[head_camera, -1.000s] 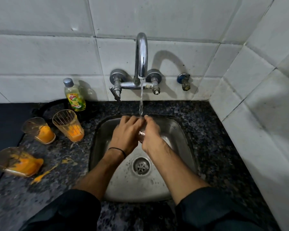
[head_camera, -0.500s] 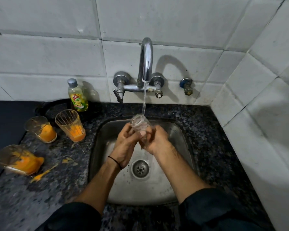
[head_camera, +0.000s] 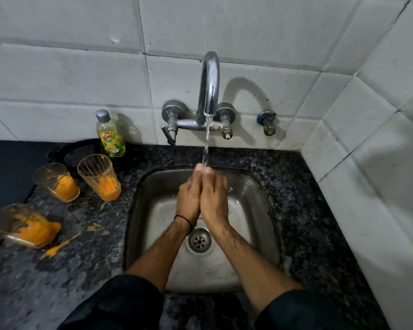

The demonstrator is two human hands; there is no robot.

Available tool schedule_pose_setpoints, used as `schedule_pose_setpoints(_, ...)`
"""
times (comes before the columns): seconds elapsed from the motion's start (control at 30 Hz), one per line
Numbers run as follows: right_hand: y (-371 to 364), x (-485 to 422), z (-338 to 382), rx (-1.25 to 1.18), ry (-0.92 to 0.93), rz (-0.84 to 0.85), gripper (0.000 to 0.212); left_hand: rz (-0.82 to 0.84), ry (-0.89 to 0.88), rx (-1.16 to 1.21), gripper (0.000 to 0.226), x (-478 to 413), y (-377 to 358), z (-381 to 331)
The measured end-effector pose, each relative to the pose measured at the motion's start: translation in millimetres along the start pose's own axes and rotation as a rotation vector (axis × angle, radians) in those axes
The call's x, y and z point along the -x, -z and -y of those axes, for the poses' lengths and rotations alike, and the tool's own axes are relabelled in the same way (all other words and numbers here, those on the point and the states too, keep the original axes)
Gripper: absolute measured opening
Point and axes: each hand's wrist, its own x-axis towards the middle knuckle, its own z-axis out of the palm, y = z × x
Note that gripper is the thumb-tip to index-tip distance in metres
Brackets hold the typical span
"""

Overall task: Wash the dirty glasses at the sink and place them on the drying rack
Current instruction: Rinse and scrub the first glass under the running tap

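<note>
Three glasses stand on the desk left of the sink; a bottle stands behind them at the back edge.

sleeves: black, pushed up | left wrist: thin black band | forearms bare
</note>
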Motion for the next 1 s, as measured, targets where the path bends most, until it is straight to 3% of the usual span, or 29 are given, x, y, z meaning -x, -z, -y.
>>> schedule_pose_setpoints(0.13,11,-17,4,-0.026,0.003,0.21,0.021,0.017,0.121,0.057,0.071,-2,4,-8)
schedule_pose_setpoints(0.27,3,-32,7,-0.149,-0.13,0.072,0.03,-0.012,0.229,0.139,0.059,5,-4,-11)
schedule_pose_setpoints(0.37,0,-33,14,-0.101,0.027,0.074,0.029,0.028,0.236,0.332,0.057,5,1,-8)
schedule_pose_setpoints(0.47,3,-35,23,-0.25,0.144,0.161,0.025,0.158,0.245,0.587,0.057,6,13,-10)
schedule_pose_setpoints(0.53,5,-37,27,-0.33,0.147,0.189,0.025,0.231,0.275,0.62,0.064,7,15,-8)
schedule_pose_setpoints(0.6,5,-37,27,-0.33,0.113,0.173,0.024,0.207,0.301,0.543,0.07,8,16,-8)
schedule_pose_setpoints(0.67,1,-35,25,-0.291,0.06,0.122,0.024,0.07,0.32,0.448,0.073,8,12,-10)
schedule_pose_setpoints(0.73,-8,-28,23,-0.231,-0.02,0.024,0.024,-0.126,0.238,0.087,0.078,6,7,-7)
schedule_pose_setpoints(0.8,-16,-19,20,-0.148,-0.079,-0.065,0.024,-0.249,0.039,-0.38,0.057,10,4,-5)
schedule_pose_setpoints(0.83,-17,-16,17,-0.129,-0.079,-0.081,0.026,-0.253,-0.017,-0.472,0.043,14,3,-5)
schedule_pose_setpoints(0.9,-13,-17,13,-0.153,-0.026,-0.071,0.021,-0.198,-0.018,-0.374,0.045,18,2,-3)
schedule_pose_setpoints(1.0,4,-24,13,-0.271,0.056,0.064,0.023,0.076,0.207,0.189,0.053,18,8,-9)
